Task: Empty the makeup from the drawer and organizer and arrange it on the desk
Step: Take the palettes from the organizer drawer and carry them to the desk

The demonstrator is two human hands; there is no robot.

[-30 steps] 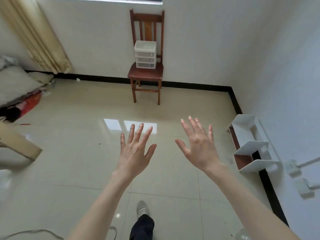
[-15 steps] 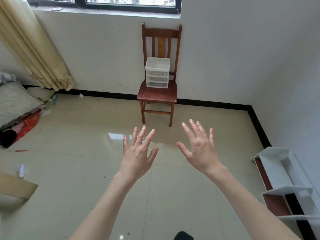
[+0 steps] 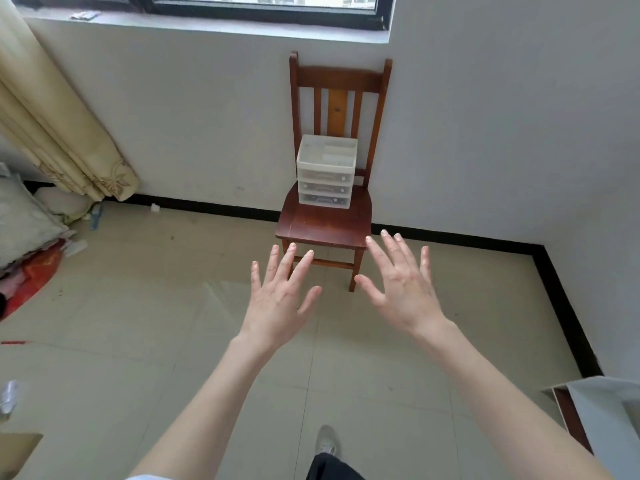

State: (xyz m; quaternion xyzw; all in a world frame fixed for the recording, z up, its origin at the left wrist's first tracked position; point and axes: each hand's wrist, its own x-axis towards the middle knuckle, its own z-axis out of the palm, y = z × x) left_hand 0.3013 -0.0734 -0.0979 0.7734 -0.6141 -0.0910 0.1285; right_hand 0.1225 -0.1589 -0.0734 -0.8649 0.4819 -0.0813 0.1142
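Note:
A translucent white drawer organizer (image 3: pixel 325 174) with three stacked drawers and an open top tray stands on a brown wooden chair (image 3: pixel 325 221) against the far wall. Dark items show faintly through the drawer fronts. My left hand (image 3: pixel 280 299) and my right hand (image 3: pixel 401 285) are stretched out in front of me, backs up, fingers spread and straight, holding nothing. Both hands are well short of the chair, over the floor. No desk is in view.
A beige curtain (image 3: pixel 59 133) hangs at the left, with bedding and a red bag (image 3: pixel 31 275) on the floor below it. A white shelf unit (image 3: pixel 609 410) lies at the lower right. My foot (image 3: pixel 325 441) is on the tiled floor.
The view has moved closer to the chair and tilted up; the chair and organizer look larger. Both hands stay spread and empty in front of me.

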